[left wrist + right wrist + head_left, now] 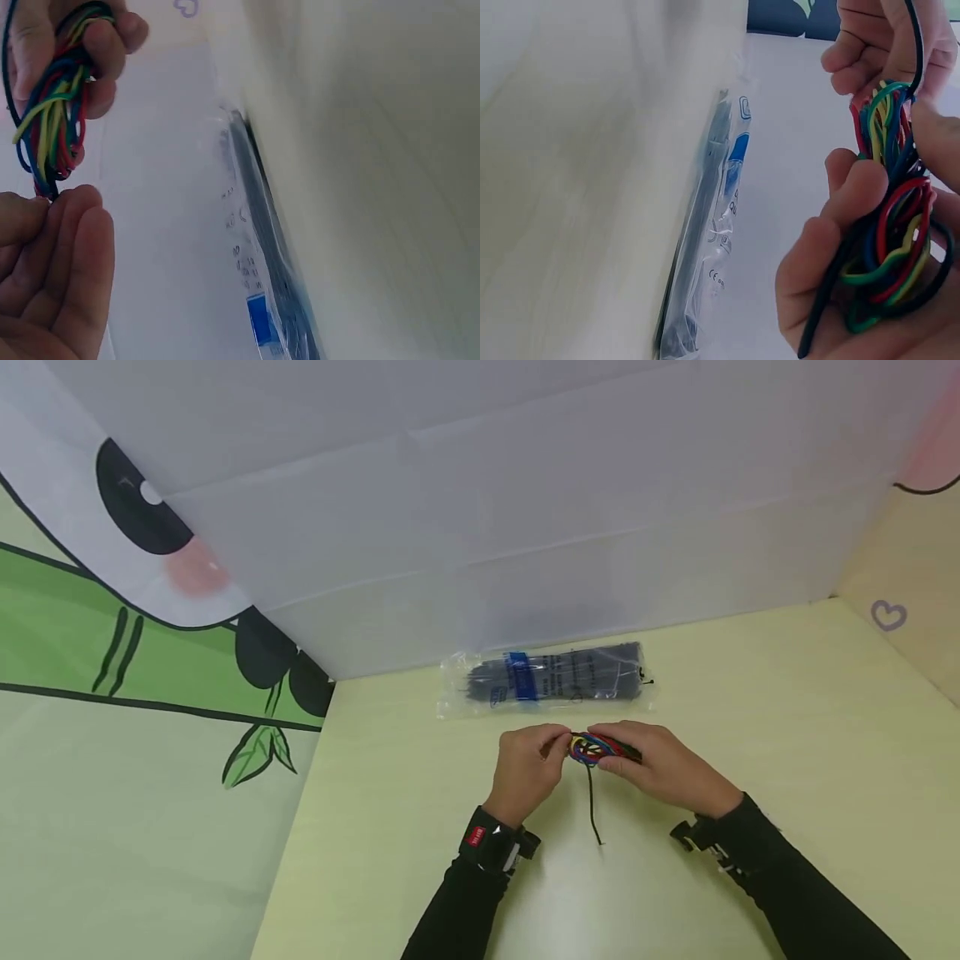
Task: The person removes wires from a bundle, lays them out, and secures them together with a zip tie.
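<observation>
Between my two hands is a coiled bundle of thin cord (591, 748) in red, blue, yellow, green and black. My right hand (660, 762) grips it around the middle, and loops of the bundle (900, 255) bulge out over the palm in the right wrist view. With thumb and fingertips my left hand (529, 768) pinches the bundle's other end. In the left wrist view, the left thumb (19, 217) presses against the forefinger at the narrow tip of the bundle (56, 127). One dark loose end (592, 806) hangs down toward me.
Behind the hands, a clear plastic bag of black cable ties (558, 677) with a blue label lies on the pale yellow table (397, 827). A white cloth (525, 510) rises at the table's back edge. Printed panels stand at the left and right.
</observation>
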### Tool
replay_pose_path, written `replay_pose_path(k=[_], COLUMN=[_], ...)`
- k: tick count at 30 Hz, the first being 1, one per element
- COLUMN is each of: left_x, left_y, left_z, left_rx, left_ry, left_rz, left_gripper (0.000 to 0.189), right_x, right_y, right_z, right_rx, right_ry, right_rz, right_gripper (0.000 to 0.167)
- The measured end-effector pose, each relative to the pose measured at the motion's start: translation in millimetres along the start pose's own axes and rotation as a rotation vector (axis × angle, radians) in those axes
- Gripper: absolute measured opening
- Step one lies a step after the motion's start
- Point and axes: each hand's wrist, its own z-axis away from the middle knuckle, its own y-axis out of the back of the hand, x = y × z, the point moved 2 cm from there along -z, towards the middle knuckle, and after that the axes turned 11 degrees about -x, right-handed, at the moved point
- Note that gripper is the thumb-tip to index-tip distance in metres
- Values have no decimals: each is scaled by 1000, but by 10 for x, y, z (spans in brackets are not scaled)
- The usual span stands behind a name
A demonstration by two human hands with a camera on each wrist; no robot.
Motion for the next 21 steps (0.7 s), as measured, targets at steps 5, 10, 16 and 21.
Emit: replay_pose_path(k=[5, 10, 16, 21], left_x=[40, 24, -19, -34], left_y=[-23, -94, -95, -31], left_z=[-24, -8, 16, 49], left_rx=[39, -11, -13, -56], left_ry=[12, 141, 244, 324], left_rz=[-218, 96, 415, 401], left_gripper=[8, 10, 20, 19], right_x=[4, 20, 31, 27], right_y=[45, 93, 103, 70], right_z=[6, 0, 2, 16], right_rx=[-17, -26, -35, -71], right_ry=[-6, -13, -14, -25], right_rz=[-22, -49, -66, -53], right_gripper=[42, 40, 38, 38])
